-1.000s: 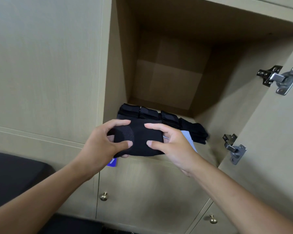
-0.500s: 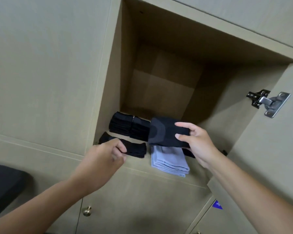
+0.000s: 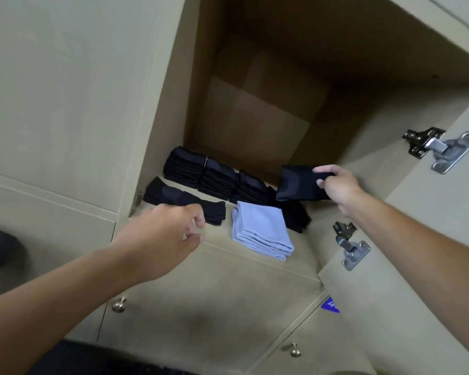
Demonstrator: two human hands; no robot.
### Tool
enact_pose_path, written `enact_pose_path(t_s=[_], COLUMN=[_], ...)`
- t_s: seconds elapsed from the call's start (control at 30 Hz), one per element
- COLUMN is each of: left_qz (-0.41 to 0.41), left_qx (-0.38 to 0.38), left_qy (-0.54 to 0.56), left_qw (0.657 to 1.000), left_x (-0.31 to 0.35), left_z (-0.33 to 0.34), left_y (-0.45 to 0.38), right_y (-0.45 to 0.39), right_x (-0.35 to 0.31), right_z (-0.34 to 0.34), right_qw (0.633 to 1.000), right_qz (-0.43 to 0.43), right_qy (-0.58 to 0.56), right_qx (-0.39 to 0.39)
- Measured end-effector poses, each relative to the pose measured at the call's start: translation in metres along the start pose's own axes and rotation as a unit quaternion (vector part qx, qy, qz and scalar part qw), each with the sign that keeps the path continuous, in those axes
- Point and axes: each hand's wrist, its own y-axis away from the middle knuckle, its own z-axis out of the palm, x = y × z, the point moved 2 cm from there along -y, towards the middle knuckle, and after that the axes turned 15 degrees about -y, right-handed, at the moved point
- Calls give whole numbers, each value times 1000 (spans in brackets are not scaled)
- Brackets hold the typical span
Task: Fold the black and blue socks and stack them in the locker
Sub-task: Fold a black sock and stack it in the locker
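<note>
Black knit filled my right hand (image 3: 336,189), whose grip was closed on a folded sock (image 3: 298,186), thumb beneath and fingers over its near edge, held just above the right end of the black row inside the locker (image 3: 255,125). Three neat black stacks (image 3: 214,177) lined the back of the shelf, with a fourth, lower pile (image 3: 295,217) partly under the sock I carried. Pale blue socks (image 3: 263,231) sat folded in a stack at the shelf's front, just beside that low pile. My left hand (image 3: 163,236) hung open and empty at the shelf edge, fingers loosely curled, near an unfolded black sock (image 3: 182,200) lying flat along the front left.

By my judgement, the step in hand was setting this folded sock on the low right pile. Doing it well meant keeping the fold pinched until the fabric lay flat, squaring its edges with the socks below, and letting go without dragging the top layer open. The low pile looked slightly splayed, so a light press might have steadied it. The long sock at the front looked to be next for folding, and my left hand was well placed to take it.
</note>
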Motion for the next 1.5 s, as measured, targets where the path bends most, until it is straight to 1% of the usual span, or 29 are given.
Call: enact_pose_path(t_s=[0.1,0.17,0.3,0.47,0.77,0.93,1.03,1.17,1.2,1.23,1.3,1.43,1.5], left_qz=[3,5,12,23,13,10,12,15,15,15,15,17,18], left_qx=[4,4,6,3,-5,-15,-17,-25,-26,-26,-24,-19,-15], left_qy=[8,8,8,2,-17,-13,-15,-16,-14,-13,-15,-17,-16], left_qw=[1000,1000,1000,1000,1000,1000,1000,999,999,999,999,1000,1000], left_x=[0,0,0,-2,-9,-12,-12,-13,-13,-13,-13,-10,-10], left_z=[4,6,7,11,18,19,19,18,18,17,16,15,15], left_y=[-1,-1,0,-1,-2,-3,-4,-3,-3,-3,-3,-3,-3], right_y=[-13,-18,-28,-46,-69,-73,-73,-71,-69,-67,-63,-46,-39], right_x=[2,3,7,20,39,45,42,29,28,27,29,40,50], right_z=[2,6,16,21,30,31,32,32,34,37,45,62,70], right_qw=[1000,999,996,992,981,974,958,952,952,953,953,932,922], right_qz=[4,18,61,71,109,101,89,25,12,6,6,24,50], right_qy=[24,33,49,91,136,191,260,303,304,300,292,309,307], right_qx=[12,7,-30,-53,-78,-73,-84,-21,-19,-31,-84,-188,-232])
